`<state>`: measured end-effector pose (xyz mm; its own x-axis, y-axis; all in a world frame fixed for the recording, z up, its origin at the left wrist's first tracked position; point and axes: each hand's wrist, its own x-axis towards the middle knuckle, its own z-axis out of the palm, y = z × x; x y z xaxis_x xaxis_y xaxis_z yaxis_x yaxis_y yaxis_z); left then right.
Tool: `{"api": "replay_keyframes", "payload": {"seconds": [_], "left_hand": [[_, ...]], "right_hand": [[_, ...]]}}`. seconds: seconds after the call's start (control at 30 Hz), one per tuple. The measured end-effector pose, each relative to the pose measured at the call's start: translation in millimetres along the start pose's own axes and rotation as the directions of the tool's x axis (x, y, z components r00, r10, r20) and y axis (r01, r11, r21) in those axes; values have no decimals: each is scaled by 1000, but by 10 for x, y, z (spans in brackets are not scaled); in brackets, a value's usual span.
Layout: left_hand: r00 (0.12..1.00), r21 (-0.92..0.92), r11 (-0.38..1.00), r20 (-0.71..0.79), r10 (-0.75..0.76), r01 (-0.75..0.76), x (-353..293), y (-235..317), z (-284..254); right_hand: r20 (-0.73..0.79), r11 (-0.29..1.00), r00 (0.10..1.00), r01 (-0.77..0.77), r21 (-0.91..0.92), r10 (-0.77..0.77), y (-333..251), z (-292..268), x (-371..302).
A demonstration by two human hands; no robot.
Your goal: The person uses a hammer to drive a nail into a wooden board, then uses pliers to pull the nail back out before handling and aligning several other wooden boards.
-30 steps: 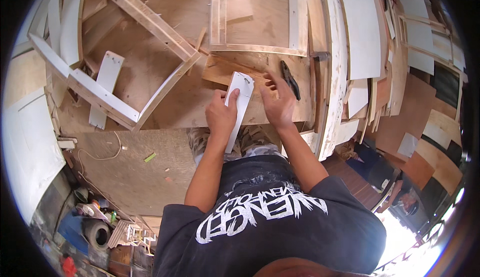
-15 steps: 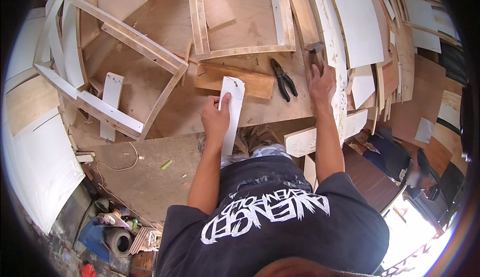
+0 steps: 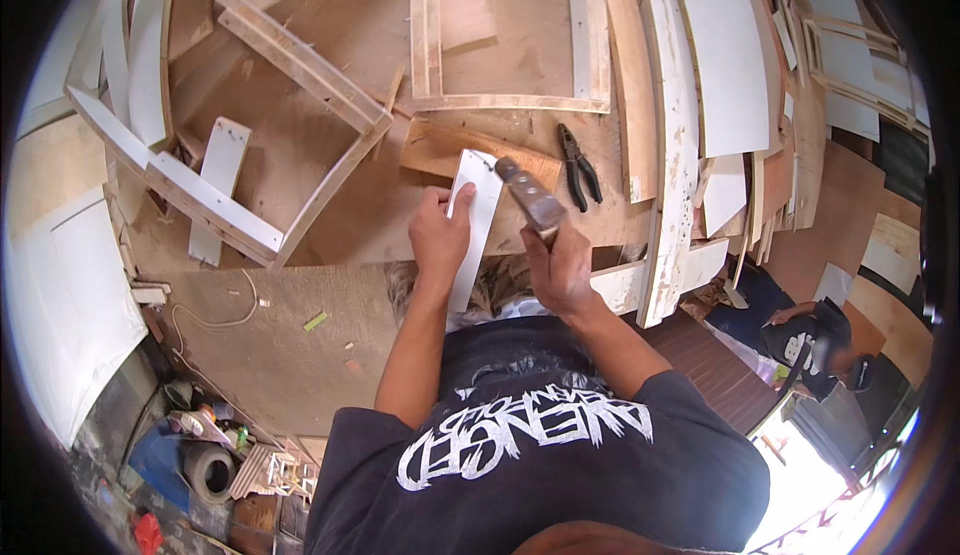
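Left frame (image 3: 334,192): lying on the workbench (image 3: 355,230), its joined strips forming an open, skewed shape, with a loose white strip (image 3: 226,150) passing beneath its near side.
Left hand (image 3: 440,240): pinching the white board (image 3: 475,210) by its edges, thumb on the face, fingers curling around behind.
White board: standing out between the two hands, tilting slightly right, its lower end reaching toward the person's lap.
Dark spot (image 3: 490,165): showing near the board's upper end, possibly a nail; too small for telling surely.
Wood block (image 3: 430,147): lying partly behind the board; whether the two are touching, the view is not showing.
Hammer (image 3: 538,205): pointing its narrow end at the dark spot, close beside the board's upper edge. The step in hand seems to be working on that spot with the hammer.
Right hand (image 3: 562,270): closing around the hammer near its head. The next move is probably calling for careful aim here and a firm pinch from the left, thumb staying clear.
Pliers (image 3: 578,170): lying on the bench beyond the hammer, handles spreading slightly.
Boards (image 3: 720,65): leaning in layers at the far right.
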<state>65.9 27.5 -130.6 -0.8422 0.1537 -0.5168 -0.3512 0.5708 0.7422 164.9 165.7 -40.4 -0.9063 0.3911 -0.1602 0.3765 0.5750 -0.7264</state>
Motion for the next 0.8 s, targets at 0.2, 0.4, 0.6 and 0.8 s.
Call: {"api": "replay_keyframes", "payload": {"seconds": [0.2, 0.4, 0.6, 0.8], "left_hand": [[1000, 31, 999, -21, 13, -13, -1, -4, 21], [1000, -4, 1000, -17, -17, 17, -3, 29, 22], [999, 12, 1000, -49, 22, -22, -21, 10, 34], [999, 5, 1000, -27, -17, 17, -17, 0, 26]], "right_hand": [[62, 982, 995, -68, -175, 80, 89, 93, 80], [58, 982, 995, -75, -171, 86, 219, 126, 44], [-5, 992, 993, 116, -56, -116, 103, 16, -17], [255, 975, 965, 108, -195, -56, 65, -161, 134]]}}
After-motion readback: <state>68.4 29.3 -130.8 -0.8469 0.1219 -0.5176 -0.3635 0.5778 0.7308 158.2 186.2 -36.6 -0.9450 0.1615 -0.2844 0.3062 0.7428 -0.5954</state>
